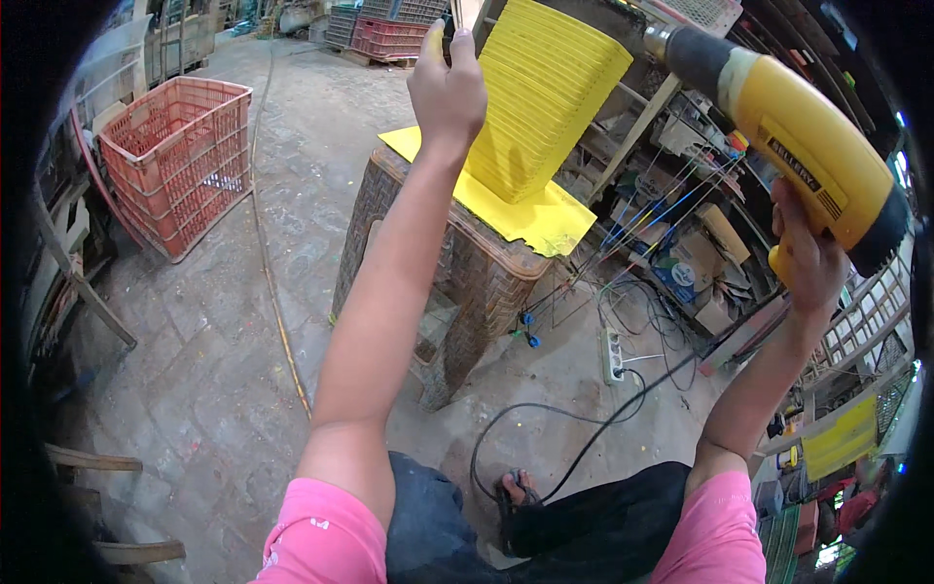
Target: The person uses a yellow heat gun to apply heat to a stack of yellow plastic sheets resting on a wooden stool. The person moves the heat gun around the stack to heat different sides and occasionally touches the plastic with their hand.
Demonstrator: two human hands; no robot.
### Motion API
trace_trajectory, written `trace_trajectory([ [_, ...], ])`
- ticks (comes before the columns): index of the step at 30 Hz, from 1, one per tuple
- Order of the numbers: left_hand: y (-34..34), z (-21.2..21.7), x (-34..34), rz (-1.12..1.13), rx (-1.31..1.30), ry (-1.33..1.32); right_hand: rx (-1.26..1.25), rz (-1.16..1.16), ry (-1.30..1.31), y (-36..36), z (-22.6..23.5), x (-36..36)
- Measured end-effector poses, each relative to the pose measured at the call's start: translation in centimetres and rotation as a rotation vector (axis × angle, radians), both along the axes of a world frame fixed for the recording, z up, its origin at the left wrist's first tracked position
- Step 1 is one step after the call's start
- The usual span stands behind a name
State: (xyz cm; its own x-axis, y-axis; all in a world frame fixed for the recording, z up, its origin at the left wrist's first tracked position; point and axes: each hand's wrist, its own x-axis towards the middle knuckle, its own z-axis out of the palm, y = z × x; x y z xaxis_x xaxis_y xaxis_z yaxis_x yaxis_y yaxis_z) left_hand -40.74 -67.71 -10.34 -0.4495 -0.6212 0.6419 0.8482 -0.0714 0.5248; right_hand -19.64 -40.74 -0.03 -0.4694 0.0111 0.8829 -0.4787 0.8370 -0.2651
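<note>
My right hand (812,248) is wrapped round the grip of a yellow and black heat gun (803,136), raised at the upper right. The metal nozzle points left, toward a tall stack of yellow ridged pieces (545,92). My left hand (448,92) reaches up beside that stack's left side, fingers closed at the top edge. Something thin and pale shows at its fingertips, cut off by the picture's edge, so its kind is unclear. Beneath the stack lies a yellow sheet (559,219) on a brown woven-pattern stool (467,311).
A red plastic crate (175,165) stands on the floor at left; more crates (384,39) are at the back. A power strip (613,355) and a black cable (584,467) lie near my feet. Cluttered shelving (691,253) stands at right. A hose (268,273) crosses the floor.
</note>
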Motion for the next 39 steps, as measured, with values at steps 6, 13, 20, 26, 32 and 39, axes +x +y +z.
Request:
trace_trajectory([
  [6, -0.6, -0.7, 1.0, 0.013, -0.085, -0.017, -0.022, 0.001, 0.115, 1.2, -1.5, -1.3],
  [13, 0.3, -1.6, 0.5, 0.077, -0.153, -0.071, 0.474, 0.074, -0.129, 2.9, -2.0, -0.8],
  [20, 1.0, -1.8, 0.2, 0.095, -0.180, -0.128, 0.426, 0.234, -0.187, 6.4, -2.7, -1.6],
  [26, 1.9, -1.3, 0.8, 0.079, -0.196, -0.155, -0.049, 0.314, -0.093, 7.2, -3.0, -3.9],
  [32, 1.4, -1.3, 0.9, 0.083, -0.210, -0.182, -0.152, 0.202, 0.223, 5.8, -3.3, -5.4],
  [39, 1.2, -1.5, 0.8, 0.111, -0.257, -0.168, 0.040, 0.364, -0.035, 7.4, -3.6, -4.2],
])
